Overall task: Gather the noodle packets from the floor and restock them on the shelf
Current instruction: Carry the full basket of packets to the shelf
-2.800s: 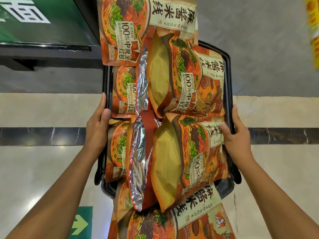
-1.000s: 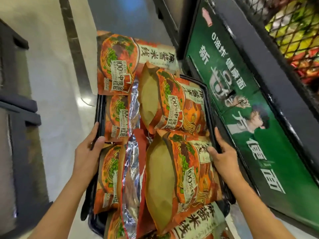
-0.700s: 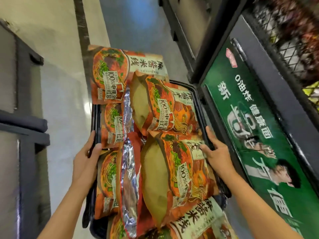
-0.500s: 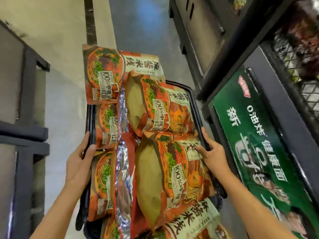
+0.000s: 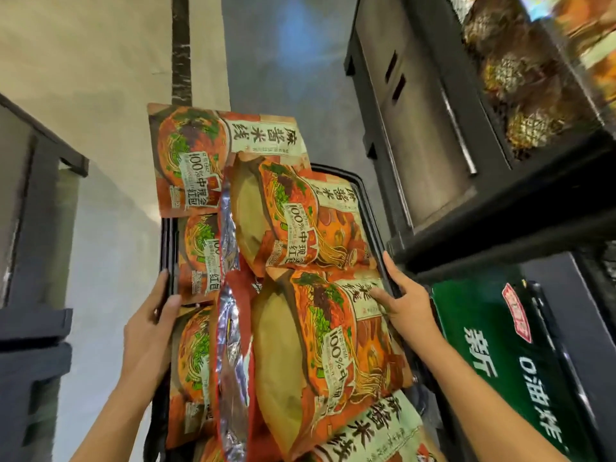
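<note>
A person carries a black tray [image 5: 368, 208] heaped with orange noodle packets [image 5: 300, 228], holding it out between both hands beside a dark shelf unit [image 5: 433, 145]. The left hand [image 5: 150, 325] clamps the tray's left rim, thumb inside, fingers behind. The right hand [image 5: 406, 301] grips the right rim, its thumb pressing down on a packet. The pile rises above the rims, and the far packet [image 5: 213, 155] hangs out past the tray's far left corner. A tilt, or a knock against the shelf unit, could well send that packet, or the slick silver-edged packets [image 5: 230, 345] standing on edge, sliding onto the floor [image 5: 110, 95].
</note>
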Tool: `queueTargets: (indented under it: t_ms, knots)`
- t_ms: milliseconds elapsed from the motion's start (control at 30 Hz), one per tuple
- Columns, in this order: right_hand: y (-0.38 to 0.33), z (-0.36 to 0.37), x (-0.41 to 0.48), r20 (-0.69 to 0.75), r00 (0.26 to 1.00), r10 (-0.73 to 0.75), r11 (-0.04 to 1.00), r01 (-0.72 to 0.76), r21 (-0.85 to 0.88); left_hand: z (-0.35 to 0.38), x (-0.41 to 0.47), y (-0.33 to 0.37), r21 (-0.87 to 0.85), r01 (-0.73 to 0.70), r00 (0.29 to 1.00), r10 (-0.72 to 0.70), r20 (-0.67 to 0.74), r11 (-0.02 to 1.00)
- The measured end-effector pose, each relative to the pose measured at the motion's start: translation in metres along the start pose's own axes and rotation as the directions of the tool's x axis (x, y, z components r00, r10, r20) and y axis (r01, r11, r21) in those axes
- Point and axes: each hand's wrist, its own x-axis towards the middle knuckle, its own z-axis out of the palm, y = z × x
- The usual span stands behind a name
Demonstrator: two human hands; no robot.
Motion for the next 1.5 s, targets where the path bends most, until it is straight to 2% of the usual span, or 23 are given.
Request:
queueTargets:
  t_ms: [100,367,467,633,967,1200,1500]
  knots:
    - [-0.025,0.003,0.053,0.014,1.000,-0.009,0.999,0.009,0.033,0.006,0.054,0.027,0.008,0.050,0.999,-0.050,-0.008,0.999]
    - [-0.077,0.001,0.196,0.032,0.999,0.024,0.987,-0.029,0.158,0.033,0.203,0.094,0.068,0.029,1.000,-0.030,0.008,0.997]
    - [-0.093,-0.007,0.254,0.035,0.999,0.040,0.991,-0.044,0.125,0.052,0.258,0.114,0.092,0.040,0.999,-0.041,0.008,0.995]
    - [-0.126,-0.016,0.354,0.025,0.999,0.048,0.995,-0.050,0.089,0.080,0.342,0.144,0.014,0.092,0.996,-0.092,-0.010,0.996]
    - [-0.224,-0.021,0.535,0.050,0.998,0.025,0.998,-0.027,0.051,0.105,0.526,0.210,0.018,0.086,0.996,-0.086,-0.001,0.996]
    - [-0.268,-0.021,0.657,0.021,0.998,0.065,0.990,-0.067,0.124,0.126,0.653,0.262,0.018,0.078,0.997,-0.078,0.012,0.997]
    - [-0.345,-0.047,0.846,0.100,0.995,0.023,0.997,-0.030,0.070,0.173,0.812,0.334,-0.009,0.086,0.996,-0.086,-0.036,0.996]
